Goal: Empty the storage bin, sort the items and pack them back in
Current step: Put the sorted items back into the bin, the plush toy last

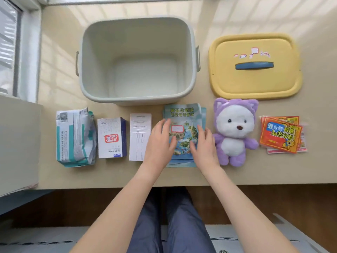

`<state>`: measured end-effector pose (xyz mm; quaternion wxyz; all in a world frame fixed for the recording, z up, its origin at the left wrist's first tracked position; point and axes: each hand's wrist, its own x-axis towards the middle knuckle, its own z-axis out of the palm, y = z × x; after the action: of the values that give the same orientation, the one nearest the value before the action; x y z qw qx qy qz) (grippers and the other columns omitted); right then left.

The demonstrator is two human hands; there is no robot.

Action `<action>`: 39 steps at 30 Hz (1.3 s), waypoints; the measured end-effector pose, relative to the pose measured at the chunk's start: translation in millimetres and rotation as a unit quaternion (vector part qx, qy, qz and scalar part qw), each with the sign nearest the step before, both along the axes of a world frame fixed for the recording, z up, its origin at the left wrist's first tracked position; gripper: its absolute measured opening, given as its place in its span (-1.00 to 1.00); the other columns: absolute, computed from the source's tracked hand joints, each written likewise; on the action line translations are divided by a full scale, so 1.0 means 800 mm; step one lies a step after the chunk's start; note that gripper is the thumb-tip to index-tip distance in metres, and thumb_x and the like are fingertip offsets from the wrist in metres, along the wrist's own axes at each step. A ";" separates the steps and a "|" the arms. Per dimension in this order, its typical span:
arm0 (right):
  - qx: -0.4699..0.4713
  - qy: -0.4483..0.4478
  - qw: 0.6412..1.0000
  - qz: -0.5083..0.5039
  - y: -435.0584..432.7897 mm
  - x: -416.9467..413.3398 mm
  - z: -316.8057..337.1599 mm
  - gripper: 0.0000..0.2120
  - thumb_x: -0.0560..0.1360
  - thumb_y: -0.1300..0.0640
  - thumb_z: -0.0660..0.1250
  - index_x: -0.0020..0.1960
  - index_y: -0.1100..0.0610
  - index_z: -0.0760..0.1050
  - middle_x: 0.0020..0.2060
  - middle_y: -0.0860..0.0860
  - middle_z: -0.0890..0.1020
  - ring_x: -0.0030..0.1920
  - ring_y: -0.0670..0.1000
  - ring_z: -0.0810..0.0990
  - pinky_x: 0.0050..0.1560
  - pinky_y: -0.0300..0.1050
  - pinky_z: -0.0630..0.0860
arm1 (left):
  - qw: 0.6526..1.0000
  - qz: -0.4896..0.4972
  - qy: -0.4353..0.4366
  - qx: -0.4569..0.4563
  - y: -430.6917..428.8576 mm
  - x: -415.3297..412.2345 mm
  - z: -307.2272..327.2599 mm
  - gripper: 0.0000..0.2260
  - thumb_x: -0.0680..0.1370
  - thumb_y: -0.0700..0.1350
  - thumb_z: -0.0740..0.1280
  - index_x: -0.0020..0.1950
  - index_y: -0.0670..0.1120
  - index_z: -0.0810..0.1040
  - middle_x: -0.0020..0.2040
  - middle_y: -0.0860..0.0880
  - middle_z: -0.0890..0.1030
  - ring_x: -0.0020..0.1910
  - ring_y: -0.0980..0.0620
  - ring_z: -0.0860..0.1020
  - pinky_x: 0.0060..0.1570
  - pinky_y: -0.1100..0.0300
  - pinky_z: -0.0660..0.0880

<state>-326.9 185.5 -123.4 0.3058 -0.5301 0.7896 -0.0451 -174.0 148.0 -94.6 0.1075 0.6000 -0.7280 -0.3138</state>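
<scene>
The pale green storage bin [138, 95] stands empty at the back of the table. Its yellow lid [255, 83] lies to the right. In a row in front lie a teal-and-white soft pack [74, 137], a white-and-blue box [112, 137], a white cable box [139, 136], a stack of blue-green brochures [184, 115], a purple plush toy [235, 130] and orange heat-pack sachets [280, 134]. My left hand [160, 141] rests flat on the brochures' left side, fingers spread. My right hand [202, 143] lies on their right side. Neither hand has lifted them.
The table's front edge [182, 184] runs just behind my wrists, with my lap below it. A window and a white ledge [18, 136] border the table on the left. Bare tabletop lies between the row of items and the front edge.
</scene>
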 end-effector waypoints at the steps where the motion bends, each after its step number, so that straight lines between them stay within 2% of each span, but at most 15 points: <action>1: 0.027 0.020 0.999 0.013 -0.002 0.004 -0.006 -0.39 0.58 0.05 0.25 0.55 0.15 0.11 0.44 0.29 0.24 0.36 0.27 0.30 0.30 0.06 0.31 | 1.000 0.000 -0.002 -0.009 0.000 0.003 -0.003 -0.55 0.56 -0.21 0.32 0.44 -0.23 0.36 0.38 -0.18 0.42 0.37 -0.12 0.37 0.34 0.17 0.28; 5: 0.096 0.089 0.991 0.029 -0.006 0.018 -0.023 -0.27 0.57 -0.15 0.22 0.58 0.04 -0.05 0.46 0.34 0.13 0.40 0.29 0.21 0.29 0.11 0.33 | 0.999 -0.004 0.000 -0.049 0.006 0.014 -0.008 -0.60 0.53 -0.24 0.34 0.36 -0.24 0.44 0.31 -0.20 0.48 0.32 -0.12 0.41 0.32 0.17 0.29; 10: 0.100 0.130 0.986 0.009 -0.004 0.019 -0.028 -0.23 0.53 -0.19 0.27 0.58 -0.01 -0.04 0.33 0.26 0.26 0.20 0.25 0.32 0.14 0.13 0.41 | 0.997 0.003 0.003 -0.080 0.011 0.023 -0.003 -0.65 0.51 -0.30 0.36 0.30 -0.28 0.48 0.25 -0.23 0.50 0.28 -0.13 0.42 0.33 0.19 0.27; 14: 0.102 0.106 0.989 0.000 -0.002 0.019 -0.026 -0.26 0.54 -0.09 0.31 0.56 0.04 -0.01 0.27 0.23 0.28 0.14 0.23 0.34 0.10 0.07 0.41 | 0.996 0.005 0.002 -0.085 0.018 0.030 -0.002 -0.66 0.51 -0.31 0.36 0.29 -0.28 0.48 0.23 -0.22 0.51 0.26 -0.14 0.44 0.33 0.23 0.26; 20: 0.078 0.019 0.993 -0.086 0.001 0.019 -0.031 -0.26 0.46 0.00 0.45 0.50 0.00 0.13 0.23 0.26 0.29 0.14 0.29 0.38 0.23 0.07 0.34 | 0.996 0.003 -0.022 -0.089 0.028 0.050 -0.008 -0.65 0.50 -0.31 0.36 0.29 -0.28 0.49 0.23 -0.22 0.52 0.25 -0.16 0.46 0.29 0.08 0.36; 23: 0.057 -0.010 0.990 -0.127 0.003 0.018 -0.031 -0.23 0.41 0.05 0.50 0.48 -0.02 0.16 0.19 0.24 0.32 0.11 0.26 0.39 0.19 0.01 0.36 | 0.994 0.019 -0.051 -0.094 0.033 0.065 -0.014 -0.65 0.49 -0.30 0.36 0.28 -0.27 0.50 0.22 -0.23 0.53 0.23 -0.19 0.47 0.26 0.04 0.38; 31: 0.043 -0.009 0.986 -0.163 -0.001 0.017 -0.032 -0.17 0.27 0.03 0.58 0.41 -0.05 0.20 0.12 0.23 0.40 0.14 0.23 0.38 0.18 -0.01 0.32 | 0.993 0.047 -0.060 -0.088 0.043 0.087 -0.015 -0.65 0.51 -0.26 0.32 0.29 -0.26 0.49 0.26 -0.22 0.51 0.27 -0.20 0.45 0.29 0.00 0.38; 33: 0.030 -0.007 0.987 -0.157 -0.002 0.018 -0.029 -0.16 0.26 0.04 0.58 0.40 -0.07 0.20 0.10 0.20 0.41 0.07 0.20 0.42 0.15 -0.03 0.35 | 0.993 0.050 -0.059 -0.086 0.044 0.089 -0.014 -0.65 0.51 -0.25 0.32 0.30 -0.25 0.49 0.27 -0.21 0.51 0.28 -0.19 0.44 0.30 0.01 0.38; 36: 0.021 -0.040 0.986 -0.159 0.000 0.018 -0.024 -0.14 0.28 0.11 0.58 0.42 -0.09 0.18 0.11 0.14 0.32 -0.13 0.08 0.42 0.09 -0.13 0.41 | 0.993 0.058 -0.055 -0.090 0.043 0.091 -0.013 -0.66 0.52 -0.23 0.29 0.29 -0.25 0.50 0.26 -0.21 0.51 0.27 -0.19 0.45 0.29 0.00 0.40; 39: 0.017 -0.059 0.984 -0.165 0.004 0.018 -0.022 -0.12 0.28 0.12 0.57 0.46 -0.11 0.17 0.13 0.13 0.28 -0.12 0.03 0.36 0.11 -0.19 0.38 | 0.992 0.061 -0.051 -0.095 0.043 0.094 -0.013 -0.67 0.53 -0.22 0.27 0.28 -0.25 0.50 0.25 -0.22 0.51 0.26 -0.19 0.45 0.28 0.02 0.39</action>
<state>-312.6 188.7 -141.3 0.3486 -0.3835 0.8477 -0.1130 -99.1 182.4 -104.7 0.1454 0.6458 -0.7210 -0.2050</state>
